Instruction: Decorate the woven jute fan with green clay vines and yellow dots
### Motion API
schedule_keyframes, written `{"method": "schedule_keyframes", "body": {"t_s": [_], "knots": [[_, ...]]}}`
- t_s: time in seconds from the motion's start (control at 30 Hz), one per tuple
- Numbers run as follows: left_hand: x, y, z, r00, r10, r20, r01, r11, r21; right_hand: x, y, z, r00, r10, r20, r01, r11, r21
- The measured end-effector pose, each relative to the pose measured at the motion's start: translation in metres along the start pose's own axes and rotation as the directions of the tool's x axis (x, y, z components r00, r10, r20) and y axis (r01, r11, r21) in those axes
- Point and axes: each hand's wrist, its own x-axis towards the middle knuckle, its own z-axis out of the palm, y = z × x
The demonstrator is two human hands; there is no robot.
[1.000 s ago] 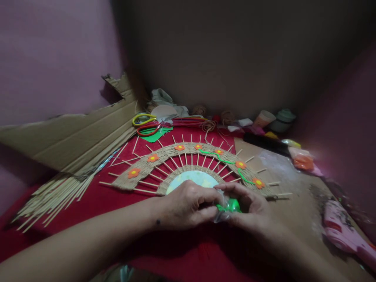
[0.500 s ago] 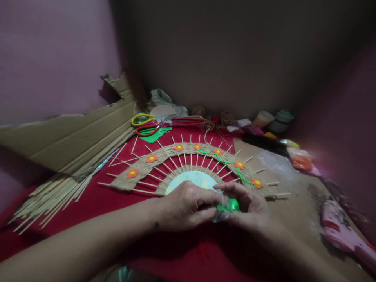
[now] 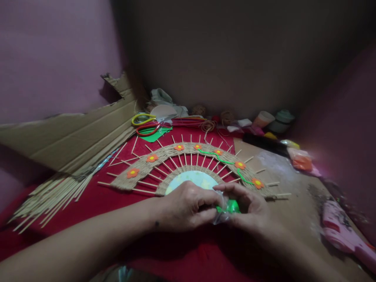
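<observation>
In the head view, pinches a clear plastic bag (image 3: 221, 216) between the bent thumb and forefinger of the left hand (image 3: 186, 207). Curves the fingers of the right hand (image 3: 255, 205) in a loose C around bright green material (image 3: 234, 206), with forefinger and thumb tips against the plastic, well separated. Cannot tell how the remaining fingers sit, being hidden. Holds the bag at about five o'clock in the view, above red cloth (image 3: 179, 250). At eleven o'clock from the bag, shows a woven fan (image 3: 188, 148) lying flat, with orange flowers (image 3: 152, 158) and a green strand (image 3: 226, 161). Farther off, shows scissors (image 3: 148, 129) at ten o'clock, loose sticks (image 3: 55, 196) at nine and a pink glue gun (image 3: 337, 229) at three.
</observation>
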Motion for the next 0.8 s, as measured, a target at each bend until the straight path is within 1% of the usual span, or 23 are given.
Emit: {"method": "schedule_keyframes", "body": {"t_s": [0.07, 0.1, 0.17, 0.2, 0.23, 0.27, 0.3, 0.33, 0.37, 0.43, 0.47, 0.53, 0.57, 0.6, 0.63, 0.7, 0.73, 0.8], "knots": [[0.001, 0.001, -0.002, 1.000, -0.024, -0.005, 0.024, 0.998, -0.054, 0.000, 0.000, 0.000, 0.999, 0.033, -0.014, -0.032, 0.999, 0.043], [0.002, 0.002, -0.003, 0.999, -0.047, -0.005, 0.046, 0.993, -0.106, 0.000, 0.001, 0.000, 0.999, 0.051, -0.019, -0.049, 0.997, 0.057], [0.002, 0.005, -0.008, 0.990, -0.139, 0.034, 0.143, 0.954, -0.263, 0.002, 0.000, -0.002, 0.997, 0.073, -0.031, -0.071, 0.995, 0.066], [0.001, 0.006, -0.011, 0.976, -0.204, 0.077, 0.218, 0.907, -0.361, 0.004, -0.001, -0.004, 0.996, 0.075, -0.042, -0.072, 0.995, 0.070], [0.000, 0.006, -0.015, 0.953, -0.269, 0.140, 0.303, 0.836, -0.457, 0.005, -0.002, -0.006, 0.996, 0.067, -0.063, -0.062, 0.995, 0.078], [-0.001, 0.006, -0.018, 0.923, -0.325, 0.205, 0.383, 0.737, -0.556, 0.007, -0.004, -0.008, 0.994, 0.051, -0.094, -0.043, 0.995, 0.093], [-0.002, 0.006, -0.021, 0.899, -0.359, 0.250, 0.432, 0.633, -0.643, 0.008, -0.006, -0.010, 0.991, 0.034, -0.128, -0.019, 0.993, 0.112], [-0.003, 0.005, -0.023, 0.893, -0.359, 0.273, 0.436, 0.532, -0.726, 0.009, -0.009, -0.011, 0.987, 0.014, -0.162, 0.007, 0.991, 0.133], [-0.004, 0.004, -0.024, 0.897, -0.363, 0.253, 0.409, 0.460, -0.788, 0.010, -0.012, -0.013, 0.982, -0.006, -0.191, 0.034, 0.989, 0.145], [-0.005, 0.002, -0.025, 0.903, -0.378, 0.203, 0.354, 0.389, -0.850, 0.011, -0.021, -0.018, 0.972, -0.025, -0.234, 0.057, 0.990, 0.130], [-0.005, 0.001, -0.024, 0.906, -0.384, 0.178, 0.330, 0.379, -0.865, 0.012, -0.027, -0.022, 0.965, -0.028, -0.261, 0.053, 0.994, 0.091], [-0.003, 0.000, -0.021, 0.910, -0.386, 0.150, 0.304, 0.378, -0.875, 0.015, -0.040, -0.034, 0.929, -0.055, -0.365, 0.021, 0.995, -0.096], [-0.002, 0.000, -0.020, 0.911, -0.385, 0.148, 0.301, 0.375, -0.877, 0.018, -0.047, -0.043, 0.896, -0.090, -0.434, -0.012, 0.974, -0.227], [-0.001, 0.000, -0.018, 0.910, -0.385, 0.155, 0.305, 0.368, -0.878, 0.023, -0.055, -0.053, 0.841, -0.171, -0.514, -0.053, 0.919, -0.392], [0.000, 0.000, -0.017, 0.909, -0.384, 0.163, 0.310, 0.360, -0.880, 0.028, -0.062, -0.066, 0.810, -0.210, -0.548, -0.079, 0.886, -0.456], [0.002, 0.001, -0.016, 0.911, -0.376, 0.170, 0.304, 0.332, -0.893, 0.039, -0.074, -0.092, 0.761, -0.252, -0.597, -0.139, 0.837, -0.530], [0.003, 0.001, -0.015, 0.916, -0.366, 0.167, 0.291, 0.315, -0.904, 0.045, -0.079, -0.105, 0.741, -0.256, -0.621, -0.188, 0.808, -0.558], [0.004, 0.000, -0.014, 0.929, -0.339, 0.151, 0.253, 0.280, -0.926, 0.056, -0.084, -0.126, 0.718, -0.241, -0.653, -0.294, 0.746, -0.598]]}}
